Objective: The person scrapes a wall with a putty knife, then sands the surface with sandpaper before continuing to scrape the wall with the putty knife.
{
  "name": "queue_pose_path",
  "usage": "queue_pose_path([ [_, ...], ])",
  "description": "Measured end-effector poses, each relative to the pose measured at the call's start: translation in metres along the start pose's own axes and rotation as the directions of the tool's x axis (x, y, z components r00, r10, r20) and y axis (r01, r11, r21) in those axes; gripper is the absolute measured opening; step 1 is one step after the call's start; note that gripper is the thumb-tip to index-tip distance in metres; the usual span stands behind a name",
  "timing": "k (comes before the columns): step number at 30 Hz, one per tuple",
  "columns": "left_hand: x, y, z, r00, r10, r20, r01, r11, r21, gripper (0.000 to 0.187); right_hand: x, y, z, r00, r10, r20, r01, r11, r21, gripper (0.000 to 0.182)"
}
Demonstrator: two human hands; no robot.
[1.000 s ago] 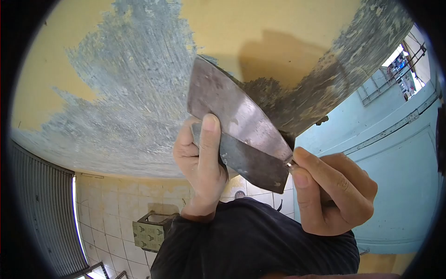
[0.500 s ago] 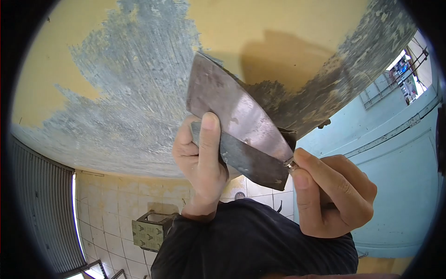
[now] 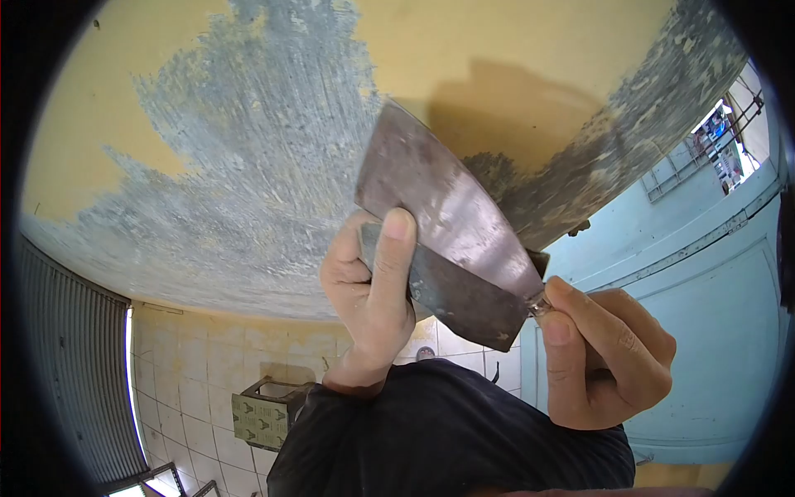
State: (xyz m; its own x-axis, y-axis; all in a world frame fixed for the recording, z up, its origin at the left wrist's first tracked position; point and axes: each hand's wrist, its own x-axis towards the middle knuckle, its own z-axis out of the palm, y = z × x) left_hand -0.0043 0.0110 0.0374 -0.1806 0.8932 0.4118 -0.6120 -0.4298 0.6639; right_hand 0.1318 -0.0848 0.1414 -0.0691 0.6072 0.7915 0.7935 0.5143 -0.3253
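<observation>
My right hand is closed, pinching a putty knife at its shiny metal neck. The knife's wide blade slants up to the left in front of the wall, and its handle is hidden. A darker flat piece, like a second scraper blade, crosses under and behind the first, one corner showing behind it near the neck. My left hand is closed on this darker piece, thumb extended over the front beside the putty knife's lower edge. Where the darker piece ends inside my left hand cannot be seen.
The yellow wall carries a large rough grey patch and a darker smeared band. Light blue doors stand at right, a corrugated shutter at left. A stool-like box sits on the tiled floor.
Both hands and the two blades have shifted right and slightly down in view. The wall has also slid a little to the right. The grips look the same.
</observation>
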Motion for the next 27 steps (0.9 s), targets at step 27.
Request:
queue_pose_path([
  [27,0.006,0.000,-0.002,0.998,0.055,-0.017,-0.055,0.998,-0.008,0.022,0.001,0.008,0.006,0.998,-0.058,-0.001,0.058,0.996,0.063,0.025],
])
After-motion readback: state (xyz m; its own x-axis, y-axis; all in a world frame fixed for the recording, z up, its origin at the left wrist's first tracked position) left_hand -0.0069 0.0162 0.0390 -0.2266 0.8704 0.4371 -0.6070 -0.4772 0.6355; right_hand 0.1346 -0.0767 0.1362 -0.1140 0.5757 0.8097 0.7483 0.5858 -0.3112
